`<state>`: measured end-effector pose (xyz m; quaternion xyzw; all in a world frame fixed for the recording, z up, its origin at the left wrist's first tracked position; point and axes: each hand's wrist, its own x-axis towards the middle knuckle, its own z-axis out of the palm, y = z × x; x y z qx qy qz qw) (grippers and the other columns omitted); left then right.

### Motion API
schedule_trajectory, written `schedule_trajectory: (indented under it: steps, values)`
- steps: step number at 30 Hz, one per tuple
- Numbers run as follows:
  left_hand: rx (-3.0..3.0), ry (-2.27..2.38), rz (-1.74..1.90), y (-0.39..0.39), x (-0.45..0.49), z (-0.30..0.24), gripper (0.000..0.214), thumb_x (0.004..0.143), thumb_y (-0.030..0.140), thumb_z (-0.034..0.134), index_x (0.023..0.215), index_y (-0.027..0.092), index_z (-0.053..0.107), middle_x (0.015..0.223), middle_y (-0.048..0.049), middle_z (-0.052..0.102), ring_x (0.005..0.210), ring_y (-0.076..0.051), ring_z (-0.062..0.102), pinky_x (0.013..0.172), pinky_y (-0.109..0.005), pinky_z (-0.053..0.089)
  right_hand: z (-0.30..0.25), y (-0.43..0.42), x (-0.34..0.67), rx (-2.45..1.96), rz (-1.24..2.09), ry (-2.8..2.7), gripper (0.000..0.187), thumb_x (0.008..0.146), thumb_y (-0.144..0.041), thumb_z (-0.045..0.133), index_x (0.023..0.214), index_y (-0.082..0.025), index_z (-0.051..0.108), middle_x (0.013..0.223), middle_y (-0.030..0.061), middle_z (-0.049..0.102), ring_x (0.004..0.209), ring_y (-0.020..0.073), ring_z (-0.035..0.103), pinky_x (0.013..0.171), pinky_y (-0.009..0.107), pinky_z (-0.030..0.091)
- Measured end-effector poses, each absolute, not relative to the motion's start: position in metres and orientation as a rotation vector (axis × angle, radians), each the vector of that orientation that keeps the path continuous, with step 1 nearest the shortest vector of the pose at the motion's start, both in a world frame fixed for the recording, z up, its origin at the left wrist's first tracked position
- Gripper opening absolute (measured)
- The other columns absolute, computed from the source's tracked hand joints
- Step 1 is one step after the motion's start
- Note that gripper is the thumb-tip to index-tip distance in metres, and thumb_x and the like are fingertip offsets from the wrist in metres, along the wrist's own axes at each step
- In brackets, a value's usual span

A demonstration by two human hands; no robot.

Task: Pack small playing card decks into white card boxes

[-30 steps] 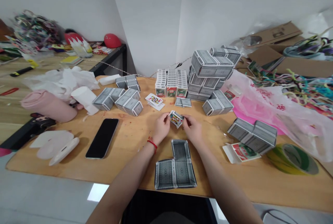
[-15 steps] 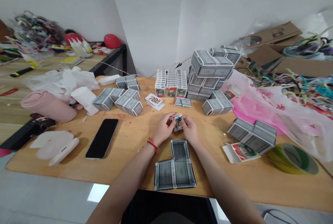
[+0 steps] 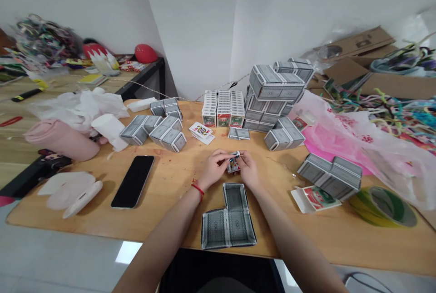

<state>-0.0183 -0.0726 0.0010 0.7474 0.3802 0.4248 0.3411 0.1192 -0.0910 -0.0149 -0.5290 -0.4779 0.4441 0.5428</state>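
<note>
Between my two hands is a playing card (image 3: pixel 233 165), face side up, with an edge that looks folded. My left hand (image 3: pixel 214 166), a red string bracelet at its wrist, pinches the card's upper left side. My right hand (image 3: pixel 248 167) grips its right side, thumb near the top edge. Just below them, an L-shaped open tray made of grey-backed cards (image 3: pixel 235 220) lies on the table. Beyond my hands are a small pile of loose cards (image 3: pixel 202 131) and two flat grey-backed pieces (image 3: pixel 239 133).
Card packs (image 3: pixel 223 109) stand in rows at the back. Beside them rises a stack of card-built blocks (image 3: pixel 272 93); more blocks (image 3: pixel 166 134) sit left. A phone (image 3: pixel 132 181) lies at left; green-yellow tape (image 3: pixel 384 206) and an opened card box (image 3: pixel 318 198) are at right.
My left fingers have shifted from the card's left side up across its top edge. My right hand has barely moved and keeps its hold.
</note>
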Motion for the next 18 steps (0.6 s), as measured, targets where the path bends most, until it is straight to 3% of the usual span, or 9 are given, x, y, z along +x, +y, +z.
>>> schedule_trajectory:
  steps: [6,12,18]
  values:
    - [1.924,1.016,1.143,-0.073,-0.019,0.003,0.022,0.079,0.013,0.049,0.094,0.018,0.064,0.089,-0.0054,0.062,0.082,-0.013,0.057,0.072,-0.027,0.048,-0.013,-0.091,0.121,-1.212,1.014,-1.192,0.016,0.077,-0.032,0.044,0.085,-0.019,0.050,0.072,0.0001,0.058,0.065,0.0140,0.057,0.061,0.026,0.048]
    - [1.934,1.141,1.238,-0.076,-0.017,0.000,0.029,0.080,0.016,0.049,0.108,0.018,0.055,0.095,-0.0058,0.062,0.082,-0.013,0.057,0.075,-0.028,0.048,-0.005,-0.096,0.126,-1.263,0.776,-1.449,0.021,0.076,-0.028,0.048,0.094,-0.019,0.054,0.085,0.0032,0.062,0.077,0.0155,0.058,0.072,0.029,0.047]
    - [2.145,1.245,1.236,-0.077,-0.017,-0.002,0.016,0.083,0.022,0.046,0.087,0.017,0.061,0.084,-0.0056,0.062,0.084,-0.015,0.056,0.076,-0.030,0.046,-0.002,-0.093,0.131,-1.317,0.346,-1.629,0.016,0.080,-0.031,0.050,0.080,-0.021,0.062,0.080,0.0049,0.064,0.078,0.0174,0.057,0.076,0.032,0.046]
